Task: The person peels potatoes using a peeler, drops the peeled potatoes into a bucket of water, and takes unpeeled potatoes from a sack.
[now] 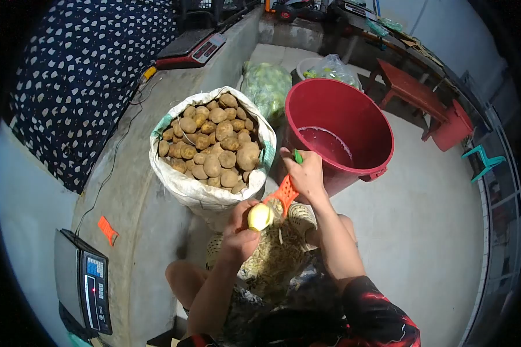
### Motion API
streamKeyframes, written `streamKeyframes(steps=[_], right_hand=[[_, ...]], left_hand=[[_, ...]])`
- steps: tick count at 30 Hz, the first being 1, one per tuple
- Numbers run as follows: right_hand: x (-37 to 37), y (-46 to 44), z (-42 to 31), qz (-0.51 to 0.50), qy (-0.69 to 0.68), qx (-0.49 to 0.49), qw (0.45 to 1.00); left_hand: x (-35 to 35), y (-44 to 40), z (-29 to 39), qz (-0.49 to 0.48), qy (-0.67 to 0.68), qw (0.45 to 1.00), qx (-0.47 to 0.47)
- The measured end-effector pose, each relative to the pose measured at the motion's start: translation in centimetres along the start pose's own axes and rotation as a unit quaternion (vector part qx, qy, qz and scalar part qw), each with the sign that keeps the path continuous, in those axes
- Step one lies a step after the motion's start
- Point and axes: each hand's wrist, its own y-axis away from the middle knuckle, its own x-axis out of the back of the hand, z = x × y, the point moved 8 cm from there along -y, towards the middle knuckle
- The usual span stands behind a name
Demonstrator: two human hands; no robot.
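Note:
My left hand [239, 232] is closed around a potato [260, 217] whose visible side is pale yellow and peeled. In my right hand [305, 173] is an orange peeler [287, 192] with holes in its wide body; its lower end is at the potato. A bit of green [298, 156] shows at the top of the right fist. Below both hands, potato peelings [272, 257] lie heaped between my feet. Ahead to the left stands a white sack [200, 199] full of unpeeled brown potatoes [211, 141]. A large red tub [338, 98], with some liquid at its bottom, stands ahead to the right.
On the concrete ledge [121, 173] at left are a digital scale [90, 283], another orange peeler [107, 229], a cable and a red scale [194, 49]. Filled plastic bags [266, 84] sit behind the sack. A red bench [411, 92] and a green stool [483, 161] stand at right.

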Motion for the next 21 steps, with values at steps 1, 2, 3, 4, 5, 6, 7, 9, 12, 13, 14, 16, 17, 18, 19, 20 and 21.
streamKeyframes(steps=[1, 2, 3, 4, 5, 6, 7, 9, 12, 13, 14, 16, 17, 18, 19, 20, 21], right_hand=[[-0.4, -0.3, 1.8, -0.017, -0.019, -0.100, 0.995], [-0.4, -0.3, 2.0, -0.014, -0.020, -0.099, 0.995], [-0.5, -0.1, 1.6, -0.035, -0.076, -0.126, 0.988], [-0.4, 0.2, 0.4, -0.059, -0.131, -0.152, 0.978], [0.4, 0.6, -1.9, -0.064, -0.123, -0.114, 0.984], [0.7, 0.9, -3.3, -0.076, -0.098, -0.093, 0.988], [1.1, 0.9, -4.1, -0.033, -0.046, -0.005, 0.998], [0.8, 0.8, -3.5, 0.014, 0.006, 0.085, 0.996], [0.0, -0.4, 1.4, -0.004, -0.024, -0.111, 0.994], [-0.3, -0.2, 1.8, -0.022, -0.073, -0.138, 0.987], [-0.7, 0.1, 2.1, -0.042, -0.120, -0.165, 0.978], [0.8, 0.7, -2.7, -0.054, -0.110, -0.120, 0.985], [1.4, 0.8, -3.7, -0.007, -0.043, -0.018, 0.999], [1.8, 1.2, -4.6, 0.042, 0.025, 0.086, 0.995], [1.5, 0.9, -3.9, 0.043, 0.024, 0.085, 0.995], [1.0, 0.2, -1.7, 0.023, -0.013, -0.009, 1.000], [0.5, 0.0, 0.4, 0.005, -0.050, -0.101, 0.994]], left_hand=[[0.2, 0.2, 0.1, 0.036, 0.007, 0.999, 0.005], [0.2, 0.1, 0.3, 0.033, 0.005, 0.999, 0.005], [0.2, 0.0, 0.3, 0.018, 0.001, 1.000, 0.003], [0.0, -0.1, 0.3, 0.012, 0.002, 1.000, 0.001], [-0.3, -0.1, 0.4, 0.006, 0.002, 1.000, -0.001], [-1.0, 0.0, 0.7, 0.010, -0.030, 0.999, 0.002], [-1.3, 0.2, 0.8, 0.015, -0.063, 0.998, 0.009], [-0.8, 0.1, 0.5, -0.013, -0.028, 1.000, 0.003], [-0.3, 0.0, 0.1, -0.037, 0.039, 0.999, -0.003], [-0.1, 0.0, 0.1, -0.025, 0.062, 0.998, 0.003], [0.1, -0.1, 0.0, -0.017, 0.075, 0.997, 0.005], [-0.2, -0.3, 0.1, 0.008, 0.036, 0.999, 0.006], [-0.2, -0.2, 0.1, 0.027, -0.016, 0.999, 0.008], [0.1, 0.0, -0.1, 0.029, -0.017, 0.999, 0.011], [0.2, -0.2, -0.2, 0.015, -0.012, 1.000, -0.005], [0.0, -0.2, -0.1, 0.000, -0.006, 1.000, -0.021], [0.1, 0.2, -0.1, 0.047, 0.039, 0.998, -0.017]])
